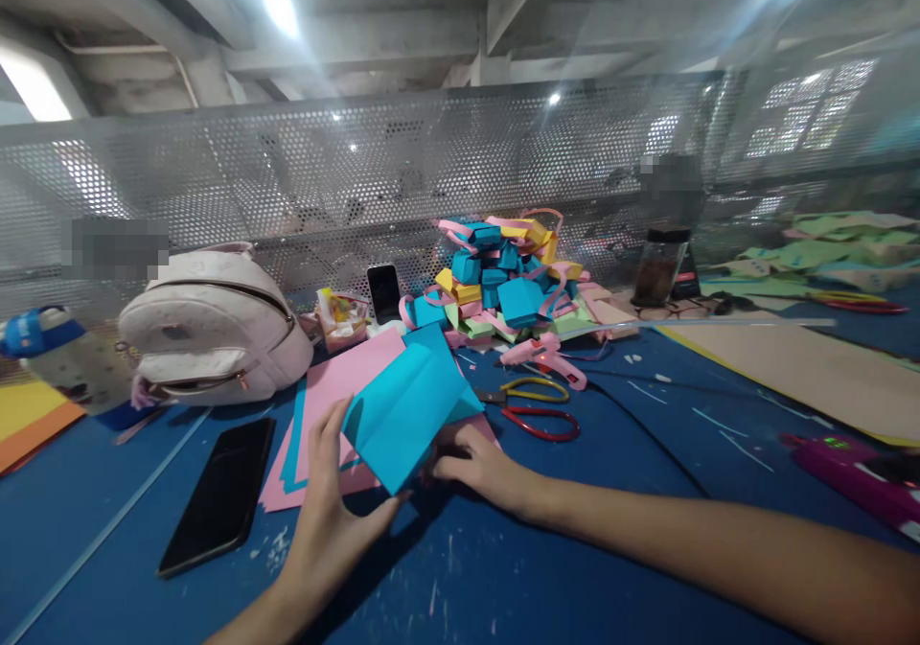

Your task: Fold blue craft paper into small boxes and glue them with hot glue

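A sheet of bright blue paper [406, 410], creased and tilted, is held up in front of me. My left hand [334, 506] grips its left side, with the fingers at one corner and the thumb near the lower corner. At the lower right edge, my right hand [489, 468] is closed on the same paper, its fingertips partly hidden. Behind and under it lie pink sheets [370, 350] with more blue ones. Yellow-and-red-handled scissors [539, 410] and a pink glue gun [546, 356] rest just beyond my right hand.
A pile of blue, yellow and pink paper boxes [495, 276] stands at the back. To the left are a black phone [219, 492], a white backpack [216, 329] and a bottle [79, 367]. A purple glue gun [855, 472] lies right; a cord crosses the blue table [575, 587].
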A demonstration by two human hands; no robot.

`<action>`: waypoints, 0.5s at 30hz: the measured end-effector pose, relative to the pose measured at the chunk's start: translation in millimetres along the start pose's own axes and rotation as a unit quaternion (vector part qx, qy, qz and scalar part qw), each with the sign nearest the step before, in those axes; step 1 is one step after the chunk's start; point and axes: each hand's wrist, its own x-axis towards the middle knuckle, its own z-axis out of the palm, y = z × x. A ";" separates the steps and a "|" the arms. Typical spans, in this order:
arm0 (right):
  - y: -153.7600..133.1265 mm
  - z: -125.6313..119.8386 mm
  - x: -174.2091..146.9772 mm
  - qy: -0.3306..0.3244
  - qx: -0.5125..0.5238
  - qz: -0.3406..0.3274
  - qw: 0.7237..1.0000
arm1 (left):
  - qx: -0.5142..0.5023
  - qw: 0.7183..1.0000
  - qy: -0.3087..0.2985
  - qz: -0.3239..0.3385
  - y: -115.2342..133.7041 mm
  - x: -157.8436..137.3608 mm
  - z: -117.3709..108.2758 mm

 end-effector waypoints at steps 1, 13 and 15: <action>1.4 -0.7 0.6 0.008 0.000 -0.002 1.000 | -0.002 1.000 0.008 -0.007 0.5 0.9 0.1; 8.8 -2.4 1.1 0.018 -0.020 -0.004 1.000 | -0.077 0.989 0.016 -0.124 -8.3 4.9 2.6; 10.3 -3.8 1.3 0.015 -0.035 -0.006 0.999 | -0.083 0.989 0.014 -0.126 -8.4 4.9 3.0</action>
